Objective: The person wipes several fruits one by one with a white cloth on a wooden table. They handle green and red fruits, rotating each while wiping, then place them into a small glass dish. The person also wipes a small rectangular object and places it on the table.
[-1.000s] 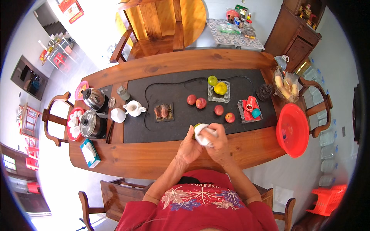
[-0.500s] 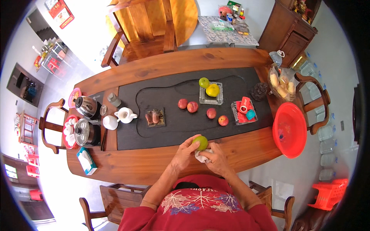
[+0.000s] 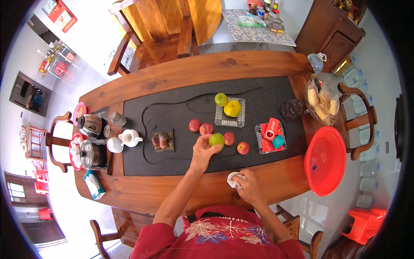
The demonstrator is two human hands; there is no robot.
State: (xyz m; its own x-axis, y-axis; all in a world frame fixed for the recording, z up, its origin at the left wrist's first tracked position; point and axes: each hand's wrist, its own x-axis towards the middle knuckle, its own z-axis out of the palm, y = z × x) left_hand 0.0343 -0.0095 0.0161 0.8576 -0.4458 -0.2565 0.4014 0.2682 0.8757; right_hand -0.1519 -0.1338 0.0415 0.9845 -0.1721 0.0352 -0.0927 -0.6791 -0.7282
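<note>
Over the dark inlay of the table, my left hand (image 3: 201, 152) is closed around a green citrus fruit (image 3: 216, 140), arm stretched forward. Close to the table's front edge, my right hand (image 3: 249, 186) grips a crumpled white cloth (image 3: 235, 179). Small red fruits, perhaps plums or apples, lie around the held fruit: one red fruit (image 3: 194, 125) to its left, another (image 3: 243, 148) to its right. Beyond them stands a square clear glass dish (image 3: 228, 122) with a yellow citrus fruit (image 3: 232, 108) and a green fruit (image 3: 221, 99) in it.
At right are a clear dish with red packets (image 3: 276, 136), a dark carved ornament (image 3: 292, 110), bagged bread (image 3: 321, 103) and a red basin (image 3: 324, 162). A white teapot (image 3: 130, 138), kettle (image 3: 91, 126), glass-lidded pot (image 3: 91, 155) and tissue box (image 3: 94, 184) stand left.
My hands have parted. The left has carried the green citrus fruit forward from the front edge to the red fruits, while the right stays near the edge with the cloth.
</note>
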